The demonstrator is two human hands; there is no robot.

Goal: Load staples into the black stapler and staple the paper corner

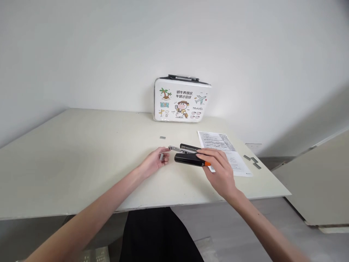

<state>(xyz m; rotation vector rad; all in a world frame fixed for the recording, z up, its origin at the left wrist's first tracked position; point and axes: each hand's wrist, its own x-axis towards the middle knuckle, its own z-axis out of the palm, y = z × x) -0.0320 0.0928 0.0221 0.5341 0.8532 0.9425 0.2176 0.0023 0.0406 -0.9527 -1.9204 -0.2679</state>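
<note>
In my right hand (220, 170) is a black stapler (188, 159) with an orange part, held over the table. The stapler is swung apart, and its metal magazine (176, 148) sticks out to the left between the two black halves. My left hand (155, 162) is at the magazine's tip, its index finger touching or very close to it. A small grey strip of staples (161, 157) is held in the curled fingers of that hand. Another grey staple strip (163, 137) lies on the table just beyond.
A printed sheet of paper (237, 160) lies to the right, partly behind my right hand. Several staple strips (256, 165) lie near the right table edge. A white cartoon-printed case (182, 102) stands at the wall. The white table's (81, 163) front edge is close to me.
</note>
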